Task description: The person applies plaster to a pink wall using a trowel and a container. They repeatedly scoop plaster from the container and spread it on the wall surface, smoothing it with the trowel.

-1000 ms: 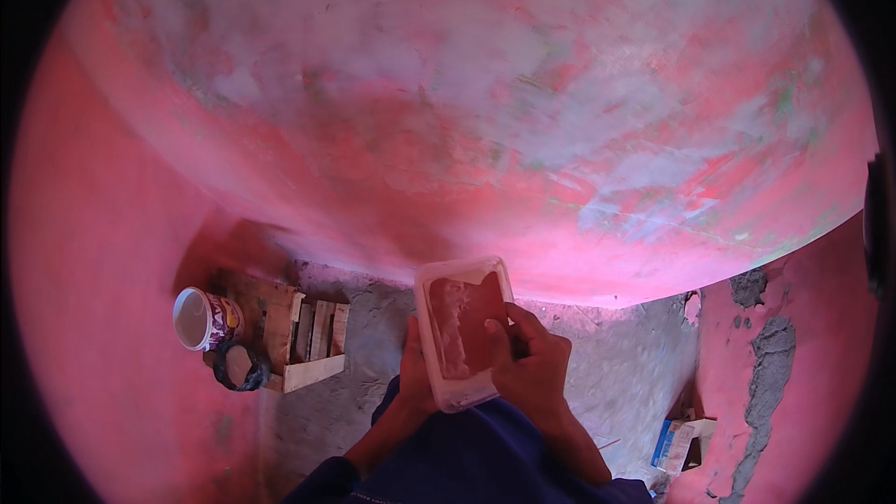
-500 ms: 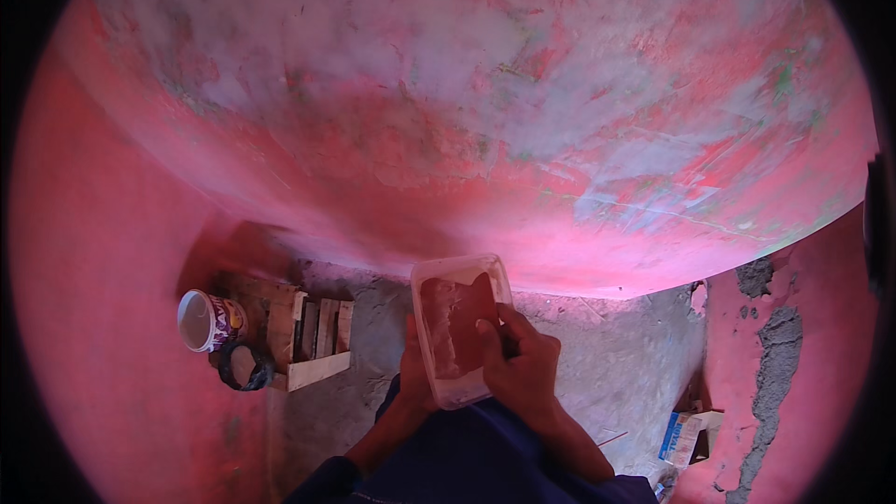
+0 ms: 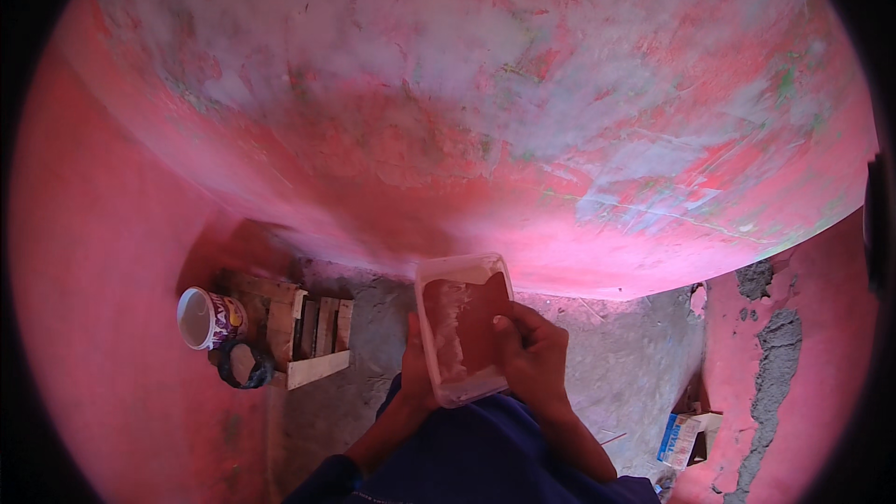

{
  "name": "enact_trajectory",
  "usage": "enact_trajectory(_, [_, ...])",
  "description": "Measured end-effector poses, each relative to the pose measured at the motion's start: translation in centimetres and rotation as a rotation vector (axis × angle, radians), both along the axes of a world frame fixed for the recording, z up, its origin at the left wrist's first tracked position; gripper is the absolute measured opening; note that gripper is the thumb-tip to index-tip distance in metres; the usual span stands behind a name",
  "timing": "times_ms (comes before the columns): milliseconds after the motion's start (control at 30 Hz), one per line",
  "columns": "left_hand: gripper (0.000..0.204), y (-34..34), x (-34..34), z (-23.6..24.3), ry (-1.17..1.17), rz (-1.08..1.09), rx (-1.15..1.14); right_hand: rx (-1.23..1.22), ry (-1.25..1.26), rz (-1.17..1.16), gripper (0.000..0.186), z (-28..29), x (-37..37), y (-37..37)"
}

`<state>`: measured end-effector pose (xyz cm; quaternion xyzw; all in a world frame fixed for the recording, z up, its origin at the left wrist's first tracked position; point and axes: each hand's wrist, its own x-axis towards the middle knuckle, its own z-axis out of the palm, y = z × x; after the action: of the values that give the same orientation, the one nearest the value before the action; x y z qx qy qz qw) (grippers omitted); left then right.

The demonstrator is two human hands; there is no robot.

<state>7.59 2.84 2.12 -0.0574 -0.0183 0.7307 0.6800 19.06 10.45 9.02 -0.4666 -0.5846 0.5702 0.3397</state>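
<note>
My left hand (image 3: 418, 369) supports a shallow, clear-white rectangular plastic container (image 3: 431, 266) from its left side, fingers closed round the wall and partly hidden under it. The container is tilted, open side up, in front of my body. Inside lies a pale, streaky paste (image 3: 451, 322). My right hand (image 3: 539, 355) is closed at the container's right rim, thumb against curled fingers. It seems to pinch a flat reddish-brown scraper-like piece (image 3: 483, 317) lying over the paste; shadow blurs its outline.
A wall (image 3: 448, 112) with patchy pale coating over pink rises ahead. On the floor at left stand a wooden crate (image 3: 317, 369), a white-and-purple bucket (image 3: 222, 319) and a black-rimmed bowl-like container (image 3: 245, 366). A blue-and-white carton (image 3: 681, 439) sits at lower right, beside a wall with a grey patched strip (image 3: 777, 392).
My right hand has shifted slightly to the right, and the reddish-brown piece has moved with it toward the container's right rim. The container has barely moved.
</note>
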Motion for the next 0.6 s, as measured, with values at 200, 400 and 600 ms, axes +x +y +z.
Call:
enact_trajectory(200, [0.067, 0.1, -0.1, -0.5, -0.102, -0.027, -0.011, -0.213, 0.139, -0.073, 0.019, 0.9, 0.5, 0.5])
enact_trajectory(400, [0.052, -1.3, -1.0, -5.5, 0.574, 0.094, -0.179, -0.441, 0.424, -0.195, 0.021, -0.8, 1.9, 1.3])
enact_trajectory(600, [0.051, -0.9, -2.9, -2.4, 1.392, 0.173, -0.339, -0.477, 0.566, -0.316, 0.022, -1.7, 2.6, 1.8])
